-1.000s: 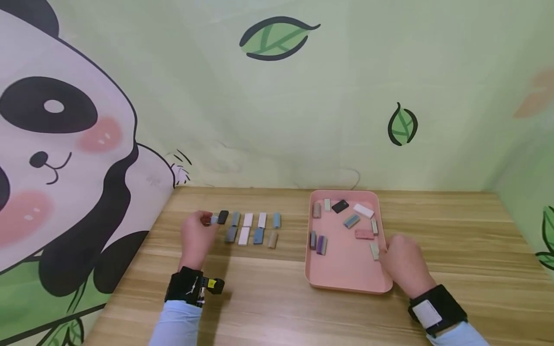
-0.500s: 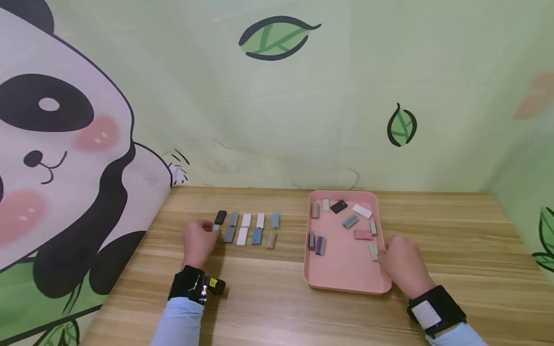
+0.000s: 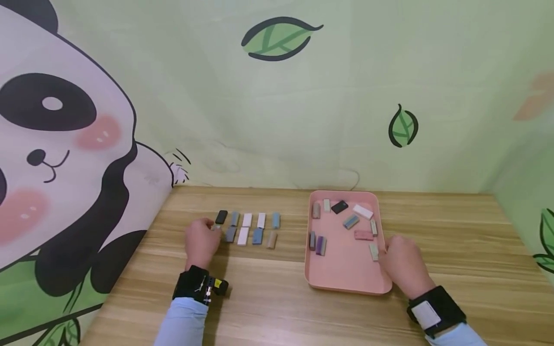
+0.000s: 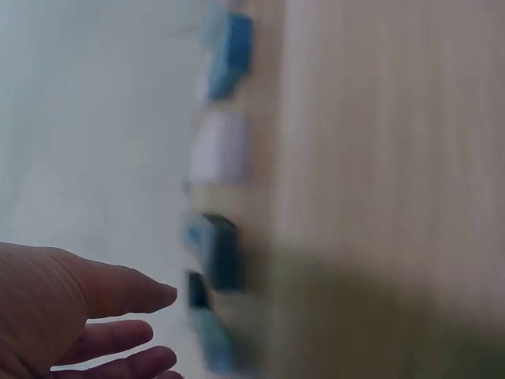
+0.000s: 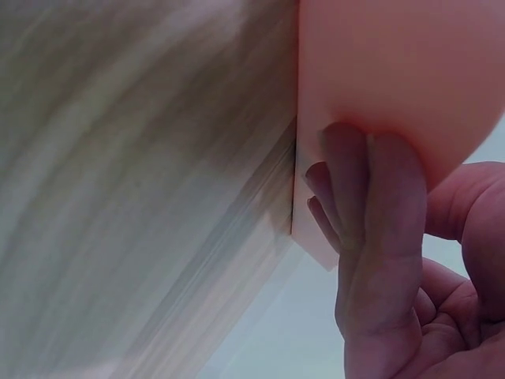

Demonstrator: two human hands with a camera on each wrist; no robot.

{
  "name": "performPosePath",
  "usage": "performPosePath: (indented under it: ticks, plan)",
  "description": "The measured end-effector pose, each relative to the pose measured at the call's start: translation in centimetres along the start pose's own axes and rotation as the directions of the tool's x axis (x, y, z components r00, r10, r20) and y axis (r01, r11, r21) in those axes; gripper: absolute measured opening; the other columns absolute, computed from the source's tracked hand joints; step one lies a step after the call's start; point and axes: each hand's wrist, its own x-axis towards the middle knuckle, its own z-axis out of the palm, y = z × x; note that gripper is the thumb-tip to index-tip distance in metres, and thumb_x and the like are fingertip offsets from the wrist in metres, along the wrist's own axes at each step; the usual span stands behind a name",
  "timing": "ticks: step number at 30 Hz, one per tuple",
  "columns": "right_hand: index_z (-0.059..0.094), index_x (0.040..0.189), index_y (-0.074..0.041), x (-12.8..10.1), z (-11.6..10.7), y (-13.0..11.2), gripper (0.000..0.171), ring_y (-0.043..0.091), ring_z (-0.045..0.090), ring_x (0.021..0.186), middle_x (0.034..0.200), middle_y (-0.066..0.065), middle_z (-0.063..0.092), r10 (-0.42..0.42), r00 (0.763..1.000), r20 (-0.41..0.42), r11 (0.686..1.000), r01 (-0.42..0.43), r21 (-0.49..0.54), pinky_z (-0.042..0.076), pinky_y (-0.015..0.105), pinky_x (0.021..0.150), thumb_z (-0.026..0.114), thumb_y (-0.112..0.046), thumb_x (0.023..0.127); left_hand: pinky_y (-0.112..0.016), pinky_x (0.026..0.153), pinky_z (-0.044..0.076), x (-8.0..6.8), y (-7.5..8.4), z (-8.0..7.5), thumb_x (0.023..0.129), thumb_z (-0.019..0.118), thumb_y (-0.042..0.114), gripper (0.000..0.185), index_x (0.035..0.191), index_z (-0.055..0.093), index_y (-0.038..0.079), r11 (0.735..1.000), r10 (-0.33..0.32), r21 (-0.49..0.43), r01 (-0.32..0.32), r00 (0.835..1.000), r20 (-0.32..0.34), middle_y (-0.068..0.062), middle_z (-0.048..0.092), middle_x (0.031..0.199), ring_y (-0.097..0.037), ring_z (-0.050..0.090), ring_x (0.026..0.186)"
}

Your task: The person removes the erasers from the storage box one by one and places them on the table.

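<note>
My left hand (image 3: pixel 202 242) is at the left end of two rows of small rectangular blocks on the table. Its thumb and fingers are apart in the left wrist view, just off a light blue block (image 4: pixel 213 341). That block lies in front of a black block (image 3: pixel 221 216), mostly covered by the hand in the head view. A grey-blue block (image 3: pixel 231 234) is beside it. My right hand (image 3: pixel 402 262) grips the right rim of a pink tray (image 3: pixel 342 287), its fingers flat along the outer wall and its thumb over the edge.
In the tray lie several loose blocks, among them a pink block (image 3: pixel 363 235), a white block (image 3: pixel 362 211) and a purple-and-grey block (image 3: pixel 321 245). The rows also hold white, blue and tan blocks. A printed cloth backdrop (image 3: pixel 277 120) rises behind the wooden table (image 3: pixel 268 307).
The left hand has brought the light blue block from beside the black block to a spot in front of it and let go. The right hand has stayed on the tray.
</note>
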Motion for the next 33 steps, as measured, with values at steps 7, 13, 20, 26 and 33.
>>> performPosePath:
  ticks: [7, 13, 20, 26, 33]
  plan:
    - [0.063, 0.069, -0.002, -0.2, -0.3, -0.1, 0.022, 0.016, 0.048, 0.049, 0.056, 0.004, 0.048, 0.017, 1.000, 0.015, 1.000, -0.017, 0.009, 0.035, 0.027, 0.043, 0.056, -0.012, 0.087, -0.033, 0.060, 0.048, -2.0, 5.7, -1.1, 0.086, 0.061, 0.031, 0.033, 0.110, 0.064, 0.010, 0.987, 0.149, -0.050, -0.151, 0.988, -0.043, -0.008, 0.067, 0.100, -0.023, 0.061, 0.079]
    - [0.064, 0.071, -0.003, -0.3, -0.7, -0.1, 0.019, 0.016, 0.049, 0.050, 0.058, 0.004, 0.052, 0.025, 0.998, 0.060, 0.999, -0.027, 0.031, 0.036, 0.027, 0.044, 0.055, -0.012, 0.086, -0.038, 0.079, 0.052, -4.1, 11.0, 0.1, 0.088, 0.061, 0.031, 0.034, 0.114, 0.062, 0.010, 0.938, 0.254, -0.249, -0.241, 0.967, 0.021, -0.011, 0.066, 0.108, -0.024, 0.063, 0.097]
    - [0.064, 0.070, -0.006, -0.8, -2.3, -1.2, 0.026, 0.014, 0.045, 0.044, 0.051, -0.001, 0.044, -0.006, 1.000, 0.016, 1.000, 0.006, 0.013, 0.030, 0.025, 0.041, 0.058, -0.024, 0.087, -0.033, 0.073, 0.053, -5.6, 14.7, 2.7, 0.087, 0.062, 0.036, 0.038, 0.115, 0.062, 0.010, 0.932, 0.282, -0.276, -0.237, 0.950, 0.136, -0.008, 0.066, 0.106, -0.019, 0.065, 0.092]
    - [0.067, 0.080, -0.004, -1.6, -3.0, -3.0, 0.024, 0.015, 0.045, 0.046, 0.051, -0.001, 0.044, -0.091, 0.993, -0.076, 0.996, 0.091, 0.009, 0.030, 0.026, 0.043, 0.061, -0.027, 0.084, -0.029, 0.065, 0.052, -5.7, 15.7, 5.5, 0.085, 0.063, 0.037, 0.042, 0.113, 0.063, 0.005, 0.945, 0.261, -0.261, -0.198, 0.937, 0.232, -0.010, 0.068, 0.099, -0.018, 0.066, 0.085]
    - [0.063, 0.108, 0.005, -2.7, -2.5, -4.8, 0.044, 0.015, 0.042, 0.041, 0.063, 0.008, 0.054, -0.109, 0.992, -0.060, 0.994, 0.109, -0.016, 0.030, 0.027, 0.042, 0.070, -0.029, 0.080, -0.025, 0.047, 0.042, -5.6, 16.5, 8.0, 0.085, 0.064, 0.039, 0.037, 0.097, 0.067, 0.003, 0.962, 0.207, -0.237, -0.134, 0.925, 0.318, -0.005, 0.063, 0.078, -0.014, 0.056, 0.057]
